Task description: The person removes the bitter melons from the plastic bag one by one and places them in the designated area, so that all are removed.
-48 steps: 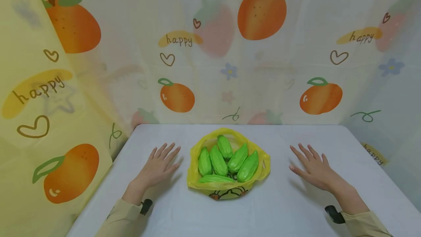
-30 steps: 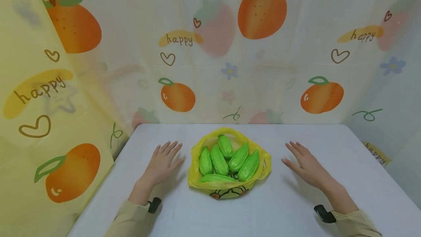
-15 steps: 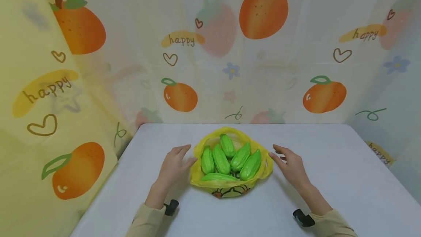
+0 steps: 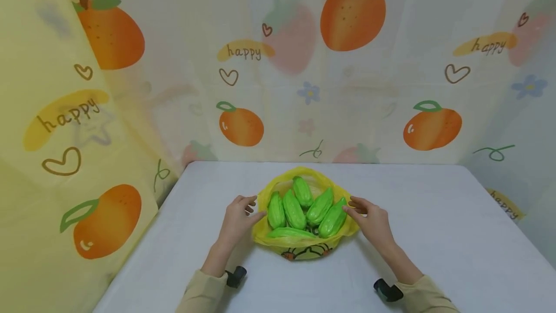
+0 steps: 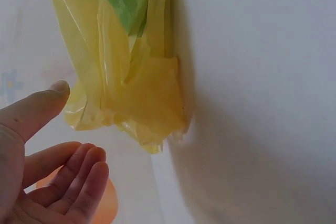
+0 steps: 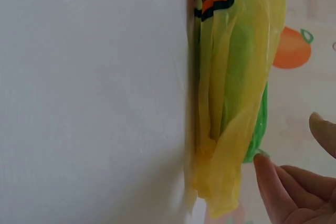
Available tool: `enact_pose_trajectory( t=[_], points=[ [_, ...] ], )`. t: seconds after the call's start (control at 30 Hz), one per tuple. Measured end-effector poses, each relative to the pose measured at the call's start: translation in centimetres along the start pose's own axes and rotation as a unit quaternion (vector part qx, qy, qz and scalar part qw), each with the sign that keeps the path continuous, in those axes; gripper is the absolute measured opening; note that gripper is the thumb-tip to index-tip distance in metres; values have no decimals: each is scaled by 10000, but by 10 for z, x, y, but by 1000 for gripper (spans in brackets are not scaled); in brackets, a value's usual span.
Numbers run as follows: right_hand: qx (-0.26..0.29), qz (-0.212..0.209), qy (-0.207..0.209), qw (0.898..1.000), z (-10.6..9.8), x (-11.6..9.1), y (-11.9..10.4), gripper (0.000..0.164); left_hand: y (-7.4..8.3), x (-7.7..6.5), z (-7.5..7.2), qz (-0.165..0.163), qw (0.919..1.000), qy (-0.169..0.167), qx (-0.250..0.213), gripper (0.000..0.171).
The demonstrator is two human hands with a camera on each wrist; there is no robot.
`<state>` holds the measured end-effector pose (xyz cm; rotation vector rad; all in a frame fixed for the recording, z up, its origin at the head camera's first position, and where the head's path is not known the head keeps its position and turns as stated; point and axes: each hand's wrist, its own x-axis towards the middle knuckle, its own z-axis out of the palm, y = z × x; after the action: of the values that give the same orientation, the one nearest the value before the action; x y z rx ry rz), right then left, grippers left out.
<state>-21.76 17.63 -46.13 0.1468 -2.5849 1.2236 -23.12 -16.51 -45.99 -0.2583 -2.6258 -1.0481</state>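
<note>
A yellow plastic bag [image 4: 304,253], its mouth spread wide, sits on the white table. Several shiny green, oblong gourd-like vegetables [image 4: 320,206] lie inside. My left hand [image 4: 236,219] is at the bag's left rim, thumb tip overlapping the plastic in the head view. In the left wrist view, its thumb and bent fingers stand apart with nothing between them, close to the bag's side. My right hand [image 4: 375,223] is at the right rim, its thumb tip beside the rightmost gourd. The right wrist view shows a gap between that thumb [image 6: 323,132] and the fingers.
The white tabletop [image 4: 434,216] extends around the bag. Behind it hangs a fruit-printed cloth [image 4: 278,110], with another yellowish cloth side [image 4: 34,216] at the left. Black devices [image 4: 236,277] are strapped at both wrists.
Both hands have come inward from either side of the table to the bag's rims, and their spread fingers have bent. The bag and gourds stay in place on the table.
</note>
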Motion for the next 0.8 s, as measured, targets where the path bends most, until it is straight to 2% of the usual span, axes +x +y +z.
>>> enact_pose_trajectory(
  t=[0.2, 0.37, 0.8],
  points=[
    [-43, 238, -170, 9996, 5, 0, -2, 53, 1, 1, 2, -168, 9994, -249, -178, 49],
    [-26, 278, -208, 9994, 7, -1, -2, 56, -1, 1, 4, -267, 9988, -341, -244, 50],
    [-79, 738, -679, 9949, 13, 0, -4, 64, -7, 3, 8, -492, 9968, -563, -289, 51]
  ],
)
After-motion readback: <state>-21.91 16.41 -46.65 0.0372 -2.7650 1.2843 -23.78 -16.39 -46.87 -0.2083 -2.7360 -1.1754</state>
